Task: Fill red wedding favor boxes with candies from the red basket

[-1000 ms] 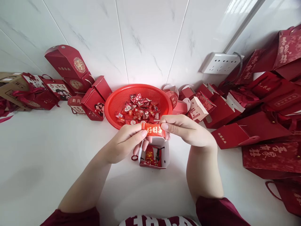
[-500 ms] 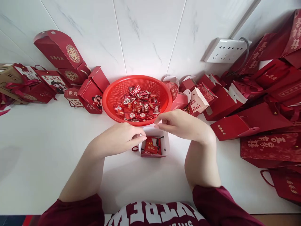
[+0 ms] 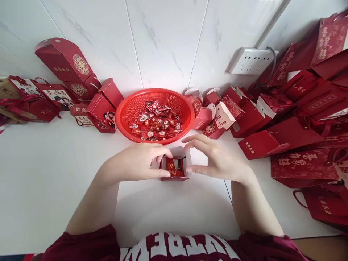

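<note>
A small open box (image 3: 188,159) with white inner walls stands in front of the basket, with red candy packets (image 3: 174,167) inside. My left hand (image 3: 138,161) is at the box's left side, fingers apart and holding nothing, its thumb by the near left corner. On the right side, my right hand (image 3: 214,157) curves beside the box with thumb and fingers spread, also holding nothing. Behind the box sits a red plastic basket (image 3: 123,125), and red wrapped candies (image 3: 157,121) lie in it.
Red gift boxes (image 3: 102,112) and bags line the wall on the left. More red boxes (image 3: 259,145) are stacked at the right. A white power strip (image 3: 252,61) with a cable is on the wall. All stand around a white table (image 3: 54,181).
My right hand has moved down beside the box and its fingers have spread. My left hand's thumb and fingers have parted around the box's left side. The view has shifted slightly.
</note>
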